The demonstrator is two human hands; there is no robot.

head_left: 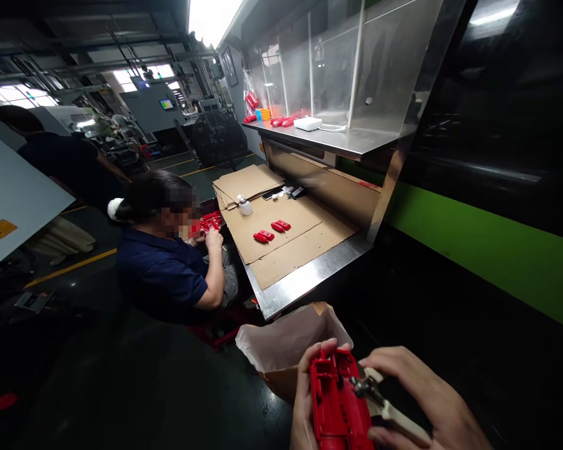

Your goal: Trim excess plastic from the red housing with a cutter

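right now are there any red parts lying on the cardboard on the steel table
Yes, four red parts lie on the cardboard sheet that covers the steel table.

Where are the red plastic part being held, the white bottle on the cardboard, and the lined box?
red plastic part (338, 400), head view, ribbed middle.
white bottle (245, 206), head view, its body.
lined box (281, 381), head view, cardboard front wall.

Only the two hands of the person are seen, at the bottom edge of the view. The left hand (304, 400) is bare; no glove, ring or watch is seen on it. The right hand (422, 400) is bare as well, and no sleeve is shown at the wrist. The fingernails are cut short and are not painted.
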